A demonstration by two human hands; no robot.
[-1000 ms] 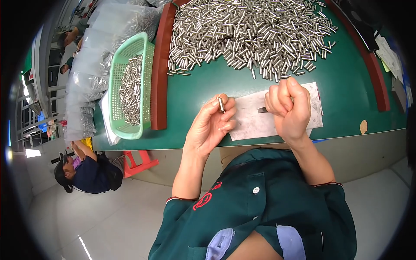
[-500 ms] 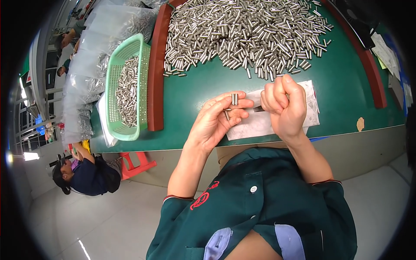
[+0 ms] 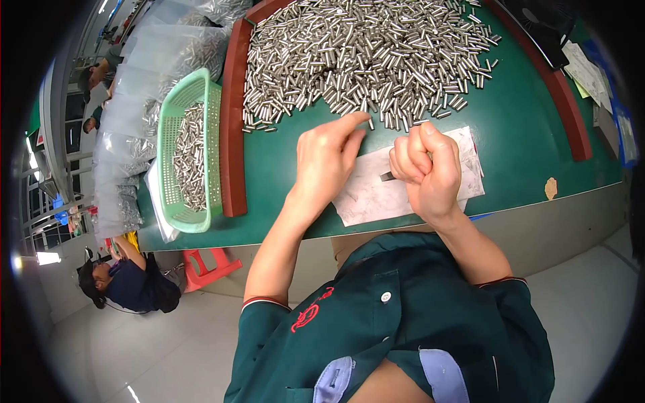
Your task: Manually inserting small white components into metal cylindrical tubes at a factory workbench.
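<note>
My left hand (image 3: 326, 158) is turned back-up, its fingers curled and the index fingertip at the near edge of a large heap of short shiny metal pins (image 3: 363, 64). One loose pin (image 3: 371, 123) lies right by that fingertip. Whatever is inside the curled fingers is hidden. To its right, my right hand (image 3: 430, 164) is closed in a fist around a dark, flat-tipped tool (image 3: 387, 176); only the tip sticks out on the left, so its kind does not show. Both hands are over or beside a smudged white sheet (image 3: 376, 201) on the green table.
Red-brown rails (image 3: 234, 134) border the heap at left and right. Left of the left rail stands a pale green basket (image 3: 213, 154) of pins, with clear bags (image 3: 127, 121) of metal parts beyond. A red stool (image 3: 208, 269) and a co-worker (image 3: 138, 282) are at lower left.
My left hand was palm-up with a few pins in its fingers; it has turned over and reached to the heap. My right hand keeps its fist. The whole view has shifted slightly.
</note>
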